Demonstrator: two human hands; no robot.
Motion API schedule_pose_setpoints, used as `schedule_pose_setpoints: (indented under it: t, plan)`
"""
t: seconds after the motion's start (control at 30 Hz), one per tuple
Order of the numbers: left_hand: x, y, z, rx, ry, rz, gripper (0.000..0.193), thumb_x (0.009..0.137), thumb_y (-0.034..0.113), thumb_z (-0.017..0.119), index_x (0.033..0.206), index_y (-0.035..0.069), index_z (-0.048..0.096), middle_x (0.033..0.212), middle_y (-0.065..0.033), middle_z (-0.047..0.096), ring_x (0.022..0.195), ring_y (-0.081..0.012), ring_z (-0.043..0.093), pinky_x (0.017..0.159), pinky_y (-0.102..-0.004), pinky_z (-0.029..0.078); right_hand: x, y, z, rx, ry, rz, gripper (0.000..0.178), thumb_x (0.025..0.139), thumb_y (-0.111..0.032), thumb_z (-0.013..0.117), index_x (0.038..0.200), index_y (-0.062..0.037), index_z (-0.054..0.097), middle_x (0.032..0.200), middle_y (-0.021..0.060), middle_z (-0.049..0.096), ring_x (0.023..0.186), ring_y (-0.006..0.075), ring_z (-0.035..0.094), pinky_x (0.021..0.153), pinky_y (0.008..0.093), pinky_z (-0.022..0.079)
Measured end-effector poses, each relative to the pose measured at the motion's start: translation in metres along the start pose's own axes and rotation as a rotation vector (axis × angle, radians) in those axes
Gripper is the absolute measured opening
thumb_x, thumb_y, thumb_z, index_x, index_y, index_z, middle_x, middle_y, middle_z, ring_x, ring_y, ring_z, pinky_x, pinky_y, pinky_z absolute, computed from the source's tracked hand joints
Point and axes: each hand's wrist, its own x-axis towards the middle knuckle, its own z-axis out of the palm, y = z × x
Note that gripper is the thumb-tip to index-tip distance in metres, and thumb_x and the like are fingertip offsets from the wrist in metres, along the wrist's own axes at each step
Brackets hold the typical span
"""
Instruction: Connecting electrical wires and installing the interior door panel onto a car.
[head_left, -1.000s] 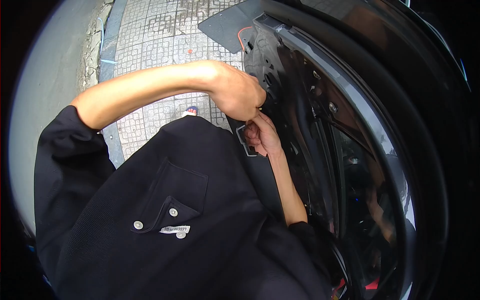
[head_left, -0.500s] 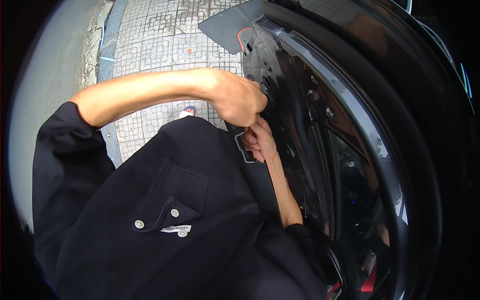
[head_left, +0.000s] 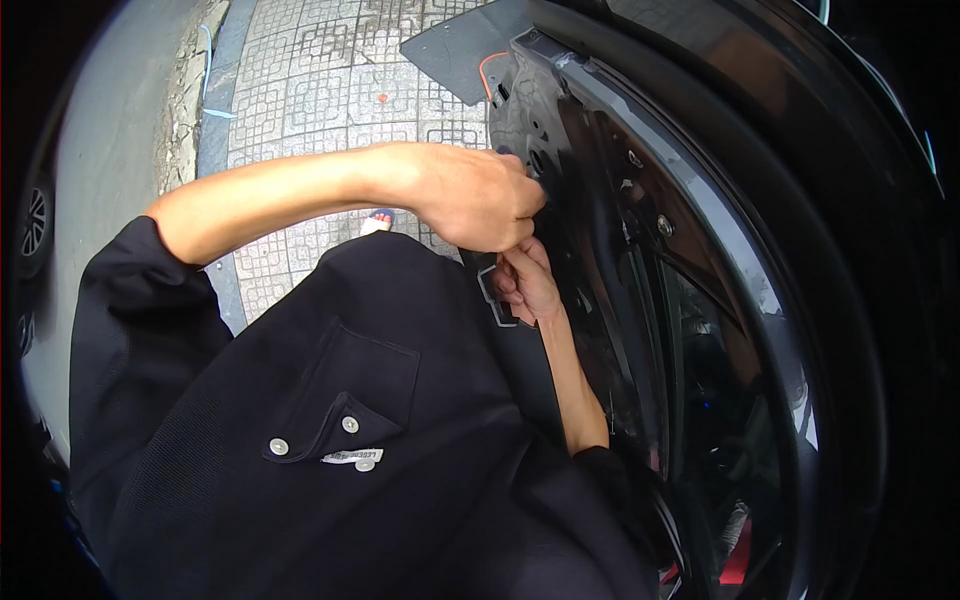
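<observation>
My left hand (head_left: 478, 198) is closed in a fist against the bare inner frame of a dark car door (head_left: 570, 150). Just below it, almost touching, my right hand (head_left: 528, 280) has its thumb and fingers pinched together. Whatever either hand holds is hidden by the fingers. Beside my right fingers shows a thin grey rectangular outline (head_left: 492, 300), on a dark panel (head_left: 530, 375) between my body and the door; I cannot tell what part it is. The door frame has several holes and round metal fasteners.
An orange-red cable (head_left: 482, 72) curves out by the door's far end, beside a flat dark sheet (head_left: 455, 55) on the patterned paving (head_left: 320, 90). At left, a kerb (head_left: 215, 130) borders the road, where a car wheel (head_left: 37, 225) shows. Door glass (head_left: 700, 340) lies to the right.
Both hands stay at nearly the same spot on the door, with my left fist slightly turned. The view has shifted a little, and a car wheel now shows at the left.
</observation>
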Motion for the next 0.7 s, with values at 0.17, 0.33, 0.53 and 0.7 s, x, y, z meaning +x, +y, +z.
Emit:
schedule_pose_setpoints:
  t: [0.17, 0.33, 0.53, 0.7]
  plan:
    - [-0.004, 0.004, -0.004, -0.004, -0.019, -0.081, 0.030, 0.101, 0.017, 0.049, 0.100, -0.008, 0.066, 0.094, -0.0284, 0.068, 0.101, -0.0447, 0.067, 0.091, -0.0520, 0.053, 0.000, 0.000, 0.004, 0.023, 0.021, -0.028, 0.015, 0.107, -0.021, 0.062, 0.111, -0.0061, 0.061, 0.073, 0.0010, 0.058, 0.048, 0.0083, 0.052, 0.035, 0.0187, 0.031]
    - [-0.003, 0.012, -0.005, -0.006, -0.020, -0.115, 0.029, 0.100, 0.017, 0.050, 0.100, -0.007, 0.067, 0.090, -0.0296, 0.069, 0.096, -0.0456, 0.068, 0.088, -0.0523, 0.054, -0.003, -0.004, 0.012, 0.008, 0.119, 0.004, 0.021, 0.110, -0.023, 0.056, 0.103, -0.0043, 0.059, 0.074, 0.0048, 0.061, 0.043, 0.0098, 0.049, 0.032, 0.0202, 0.029]
    - [-0.001, 0.015, -0.010, -0.004, -0.061, -0.126, 0.029, 0.100, 0.017, 0.050, 0.100, -0.008, 0.067, 0.089, -0.0295, 0.069, 0.096, -0.0459, 0.068, 0.087, -0.0529, 0.054, 0.002, 0.002, -0.006, 0.033, -0.020, -0.012, 0.020, 0.110, -0.024, 0.055, 0.110, -0.0048, 0.058, 0.075, 0.0047, 0.062, 0.041, 0.0081, 0.047, 0.033, 0.0201, 0.029]
    - [-0.001, 0.009, -0.008, 0.012, -0.042, -0.046, 0.029, 0.099, 0.018, 0.053, 0.101, -0.007, 0.067, 0.090, -0.0286, 0.069, 0.100, -0.0461, 0.067, 0.088, -0.0533, 0.054, 0.004, 0.003, -0.017, -0.026, -0.118, -0.042, 0.021, 0.110, -0.025, 0.057, 0.107, -0.0046, 0.060, 0.074, 0.0022, 0.058, 0.043, 0.0067, 0.046, 0.034, 0.0187, 0.026]
